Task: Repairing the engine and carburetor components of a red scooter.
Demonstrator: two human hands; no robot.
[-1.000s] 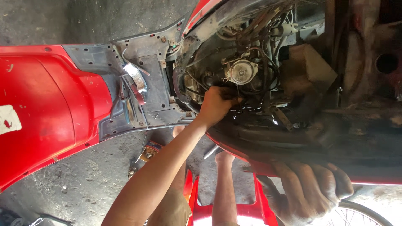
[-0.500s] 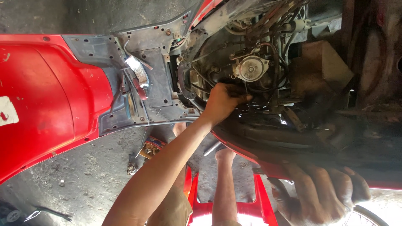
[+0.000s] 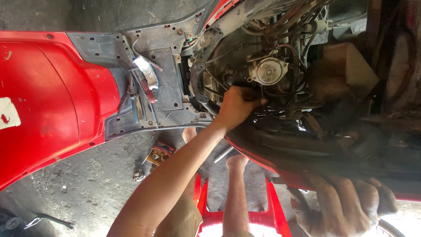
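Your left hand (image 3: 237,107) is curled around dirty parts inside the scooter engine (image 3: 267,72). Your right hand (image 3: 346,206) grips the dark edge (image 3: 333,162). Hold tight and feel slowly.

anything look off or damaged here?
Yes. The scooter's red panel is off or swung aside, baring engine and loose cables. A bent metal strip sticks out from the grey inner panel. Small parts lie on the floor.
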